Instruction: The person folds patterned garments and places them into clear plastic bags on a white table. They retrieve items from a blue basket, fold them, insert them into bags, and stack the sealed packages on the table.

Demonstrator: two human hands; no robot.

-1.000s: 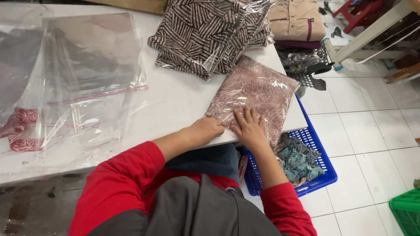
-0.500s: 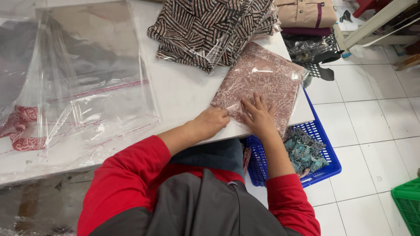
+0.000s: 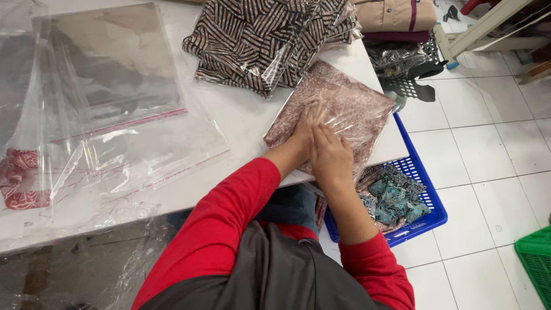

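A folded pink-brown patterned cloth in a clear plastic bag (image 3: 350, 103) lies at the near right corner of the white table (image 3: 241, 120). Both of my hands rest flat on it, side by side. My left hand (image 3: 304, 126) presses the middle of the packet with fingers stretched forward. My right hand (image 3: 330, 155) lies just beside it, palm down on the near part of the packet. Neither hand grips anything.
A stack of bagged black-striped cloths (image 3: 270, 34) sits behind the packet. Empty clear bags (image 3: 115, 120) spread over the table's left. A blue basket (image 3: 422, 195) with bagged teal cloth stands on the tiled floor at right; a green crate (image 3: 536, 264) further right.
Both hands have slid forward from the packet's near edge onto its middle and come closer together. The camera view has shifted slightly.
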